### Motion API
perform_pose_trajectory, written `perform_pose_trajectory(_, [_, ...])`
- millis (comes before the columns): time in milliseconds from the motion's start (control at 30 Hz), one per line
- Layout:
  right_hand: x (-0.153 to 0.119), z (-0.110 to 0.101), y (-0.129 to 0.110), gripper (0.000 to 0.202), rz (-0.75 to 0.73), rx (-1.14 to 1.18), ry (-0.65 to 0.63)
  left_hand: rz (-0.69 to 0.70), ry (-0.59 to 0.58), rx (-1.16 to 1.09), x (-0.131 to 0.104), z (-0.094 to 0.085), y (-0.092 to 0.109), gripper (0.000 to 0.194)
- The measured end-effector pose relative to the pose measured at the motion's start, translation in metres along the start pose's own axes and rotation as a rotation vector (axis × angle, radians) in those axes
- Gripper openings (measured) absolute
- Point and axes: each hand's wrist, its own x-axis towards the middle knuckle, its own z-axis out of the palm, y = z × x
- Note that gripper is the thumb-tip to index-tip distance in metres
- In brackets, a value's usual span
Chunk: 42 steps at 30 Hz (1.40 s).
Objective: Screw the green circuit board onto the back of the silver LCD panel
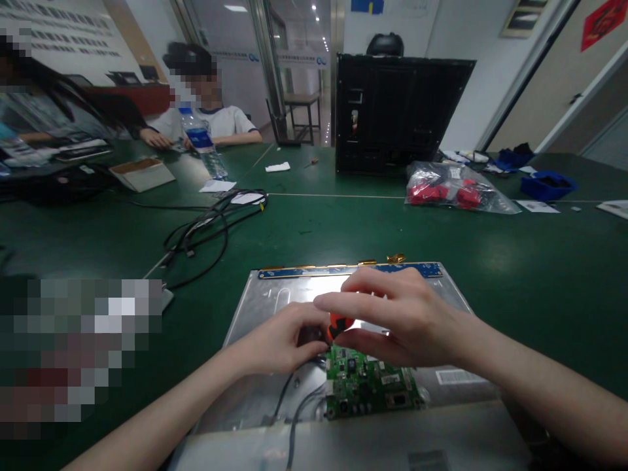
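Observation:
A screwdriver with an orange and black handle (338,324) stands over the upper left corner of a green circuit board (370,386); its tip is hidden. My left hand (289,337) pinches the screwdriver low on its left side, thumb and forefinger close together. From the right, my right hand (405,314) reaches round the handle's top, thumb on the near side and fingers curved loosely over the far side. The board lies on a silvery metal panel (265,307), with a blue strip board (294,272) along its far edge. Thin grey cables (297,418) run from the board's left side.
Black cables (220,222) lie tangled on the green table (314,229). Beyond are a water bottle (203,147), a black display unit (397,114), a plastic bag with red items (454,190) and a blue tray (547,186). Two people sit across at the far left.

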Motion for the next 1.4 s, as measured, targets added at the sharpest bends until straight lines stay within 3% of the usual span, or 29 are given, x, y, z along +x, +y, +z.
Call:
perform_pose_trajectory(267, [-0.0013, 0.0008, 0.0005, 0.050, -0.041, 0.063, 0.001, 0.004, -0.002, -0.044, -0.0004, 0.0006, 0.0021, 0.014])
perform_pose_trajectory(700, [-0.0011, 0.0021, 0.0015, 0.024, -0.010, 0.037, -0.026, -0.010, -0.001, -0.047, -0.0001, 0.0008, 0.0008, 0.014])
perform_pose_trajectory(967, [-0.0017, 0.0013, 0.0010, 0.048, -0.016, 0.085, -0.026, -0.023, 0.012, -0.006, -0.0017, 0.0006, -0.0014, 0.009])
perform_pose_trajectory(1400, [-0.0018, 0.0019, 0.0007, 0.032, -0.003, -0.024, -0.013, 0.030, 0.019, -0.037, 0.0004, 0.0019, -0.0003, 0.013])
